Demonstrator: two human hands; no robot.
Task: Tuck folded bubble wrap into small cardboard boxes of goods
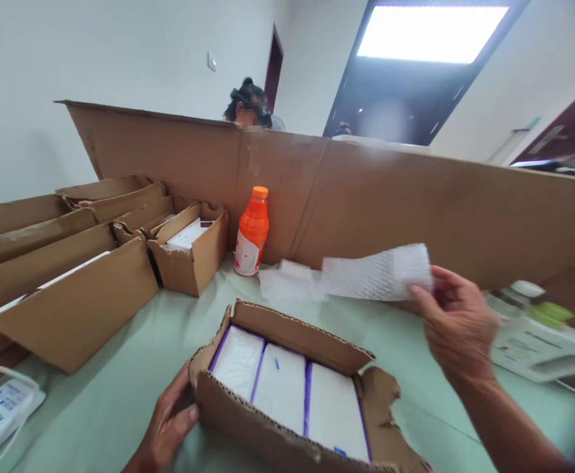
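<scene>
An open cardboard box [301, 332] lies right in front of me, holding three white packs [281, 381] with purple edges side by side. My left hand [171, 417] grips its left end, the thumb at the near corner and the fingers partly hidden along the side. Pinched between the thumb and fingers of my right hand [457, 328] is the end of a clear bubble wrap strip [376, 272]. The strip stretches leftward, above and behind the box. Its far end hangs by a crumpled piece of clear plastic wrap [292, 282].
An orange bottle [252, 230] stands before the tall cardboard partition [390, 203]. Several long cardboard boxes [85, 302] fill the left, with a power strip [6, 410] nearer me. White jugs [538, 335] stand at right on the green cloth [119, 401]. Behind the partition is a person [248, 98].
</scene>
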